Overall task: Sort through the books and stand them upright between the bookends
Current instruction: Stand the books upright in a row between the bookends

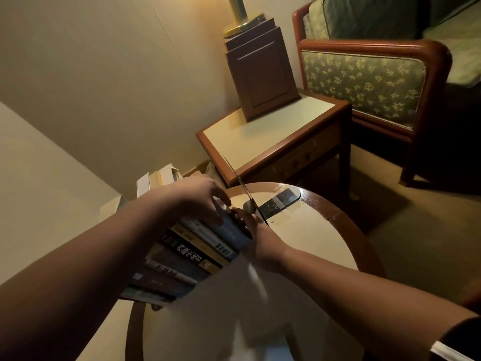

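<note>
The left hand's (pixel 200 196) fingers (pixel 221 204) curl down over the top edge of the blue book (pixel 231 234), the last in the row. The right hand's (pixel 263 241) fingers bend round the same book's outer face and upper corner, so both hands hold it. It stands upright just beside the thin metal bookend (pixel 243 190), seen edge-on, whose flat foot lies on the round table (pixel 299 230). The row of books (pixel 182 259) runs back toward the person, spines up. One black spine (pixel 186 252) carries large pale characters and others carry small print, all too blurred to read. Pale books (pixel 156 179) stand beyond the left hand. Farther off are a side table (pixel 260 136) bearing a wooden lamp base (pixel 263 74) and a green-patterned armchair (pixel 364 82).
</note>
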